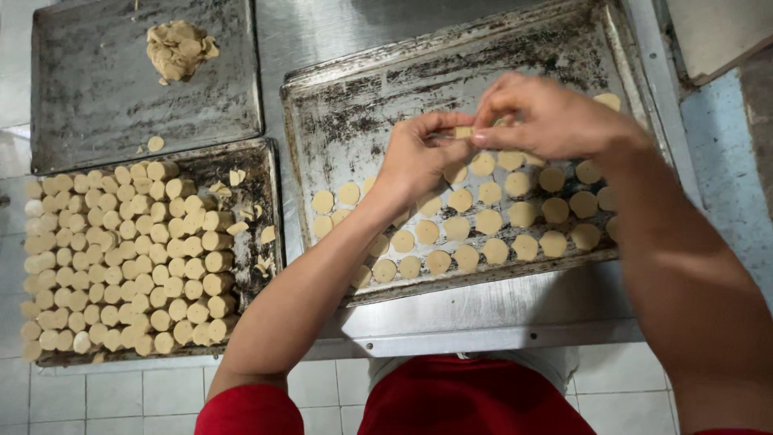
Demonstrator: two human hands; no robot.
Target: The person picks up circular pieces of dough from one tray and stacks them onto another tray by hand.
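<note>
Beige dough piece (462,131), pinched between fingertips of the left hand (419,157) and right hand (547,121) above the baking tray (354,97); likely soft, light, easily deformed; best held lightly at its edges; flattened discs (467,229) lie below on the tray.

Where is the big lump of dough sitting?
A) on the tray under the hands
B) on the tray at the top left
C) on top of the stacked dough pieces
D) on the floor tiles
B: the lump of dough lies alone on the top-left tray, away from both hands.
</note>
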